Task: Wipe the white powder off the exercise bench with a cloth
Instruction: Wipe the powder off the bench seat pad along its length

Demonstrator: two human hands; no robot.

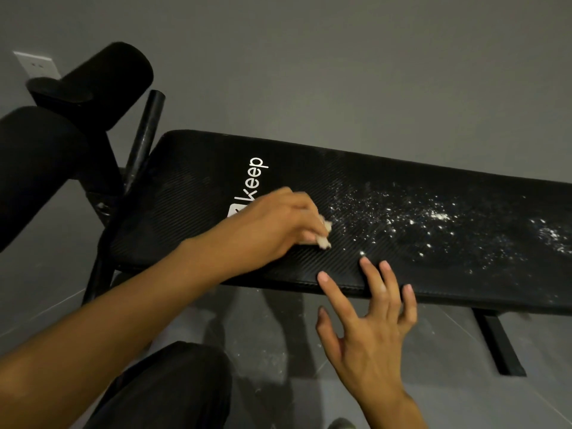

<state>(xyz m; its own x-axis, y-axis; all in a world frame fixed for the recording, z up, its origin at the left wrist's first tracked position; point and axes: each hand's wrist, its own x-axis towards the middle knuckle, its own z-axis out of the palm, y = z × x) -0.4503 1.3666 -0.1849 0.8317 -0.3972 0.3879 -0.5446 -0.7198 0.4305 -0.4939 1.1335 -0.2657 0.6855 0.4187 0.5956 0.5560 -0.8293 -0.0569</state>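
The left hand (272, 227) lies on the black exercise bench (192, 193), just right of the "keep" logo (255, 178). Its fingers are curled around a small pale cloth (323, 239), which is pressed on the pad. The white powder (433, 218) is scattered over the right part of the pad and begins just beside the cloth. The right hand (371, 329) is open with spread fingers, and its fingertips (365, 261) touch the near edge of the bench. Black foam rollers (102, 78) stand at the far left end
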